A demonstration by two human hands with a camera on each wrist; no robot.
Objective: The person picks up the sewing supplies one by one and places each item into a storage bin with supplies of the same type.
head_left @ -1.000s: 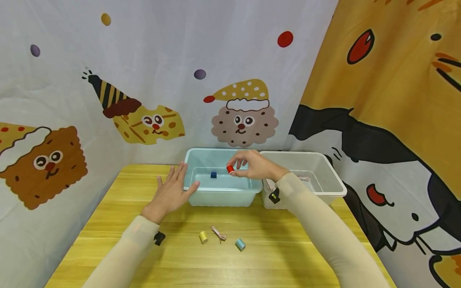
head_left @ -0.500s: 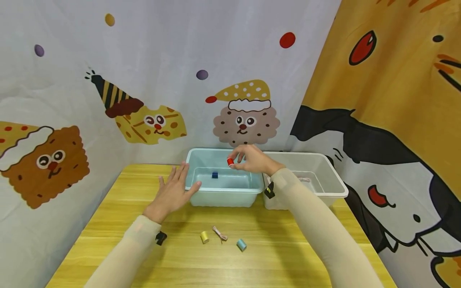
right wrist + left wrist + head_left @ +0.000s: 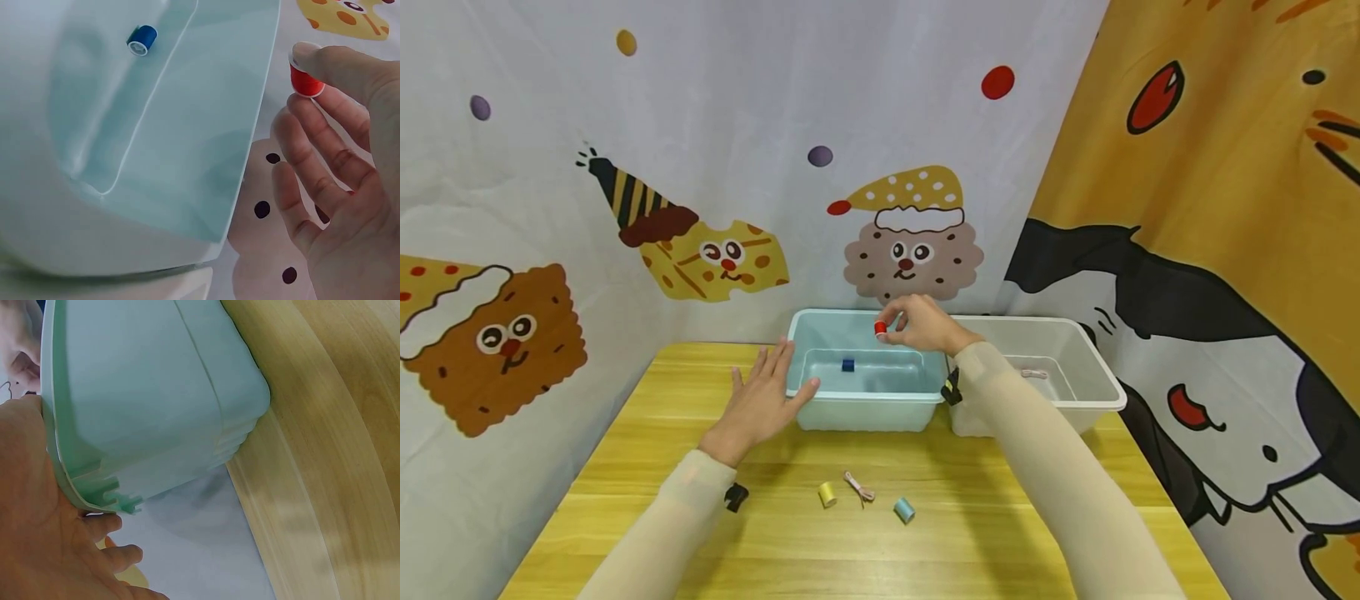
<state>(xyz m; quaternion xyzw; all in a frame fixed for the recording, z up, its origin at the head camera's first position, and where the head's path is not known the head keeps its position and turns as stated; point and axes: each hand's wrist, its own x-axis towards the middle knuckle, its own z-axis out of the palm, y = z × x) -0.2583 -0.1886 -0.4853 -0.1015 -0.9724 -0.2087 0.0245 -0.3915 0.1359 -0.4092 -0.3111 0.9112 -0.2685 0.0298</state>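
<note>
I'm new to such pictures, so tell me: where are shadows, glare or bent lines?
Head view: soft shadows on the table; right wrist view: pale gleams in the blue tub, red spool fairly clear; left wrist view: table lines curve, perhaps lens distortion.

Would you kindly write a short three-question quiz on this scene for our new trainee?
1. Fill in: on the table, left to right in the head view, lie a yellow spool, a pink cord and a ____.
2. True or false: the right hand pinches a red spool.
3. Which lies inside the blue tub? A) yellow spool; B) dark blue spool; C) pink cord.

Key: 1. light blue spool; 2. true; 3. B.
</note>
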